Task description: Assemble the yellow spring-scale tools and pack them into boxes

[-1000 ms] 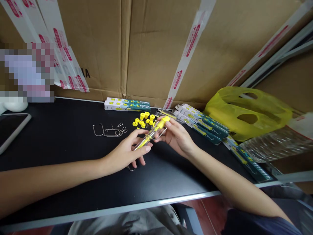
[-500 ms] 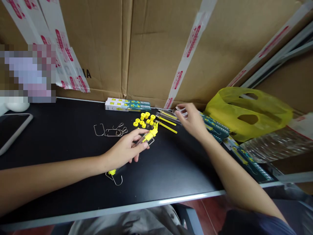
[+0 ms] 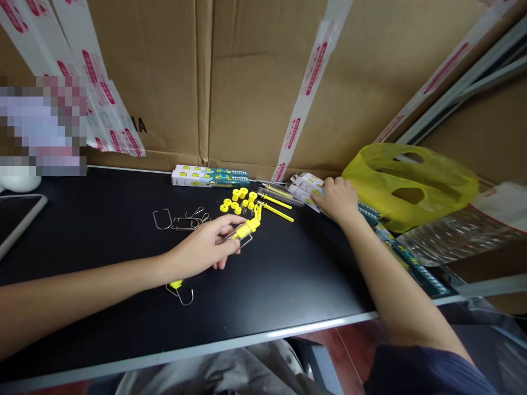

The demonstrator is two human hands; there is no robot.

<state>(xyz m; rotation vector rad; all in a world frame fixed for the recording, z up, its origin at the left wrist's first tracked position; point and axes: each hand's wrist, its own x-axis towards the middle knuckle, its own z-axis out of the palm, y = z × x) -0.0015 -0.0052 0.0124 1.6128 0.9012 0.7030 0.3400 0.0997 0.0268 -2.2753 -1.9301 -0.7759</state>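
Observation:
My left hand (image 3: 214, 241) holds a spring scale (image 3: 246, 229), a clear tube with a yellow cap and a wire frame, between thumb and fingers. Its yellow end points away to the right. My right hand (image 3: 340, 200) is at the printed boxes (image 3: 307, 186) on the right, fingers bent over one of them; its fingertips are partly hidden. Between the hands lie yellow plastic caps (image 3: 236, 195), small springs (image 3: 244, 209) and thin yellow rods (image 3: 278, 211). Another yellow piece with a metal hook (image 3: 187, 298) lies below my left forearm.
Bent wire frames and hooks (image 3: 191, 220) lie left of the caps. More boxes (image 3: 209, 176) stand at the back. A yellow plastic bag (image 3: 411, 192) and clear plastic wrap (image 3: 432, 236) are at the right. A phone (image 3: 18, 222) lies far left. Cardboard (image 3: 255, 82) walls the back.
My right hand has moved right and down along the boxes, uncovering their white ends. My left hand still holds the spring scale. The whole view has shifted slightly.

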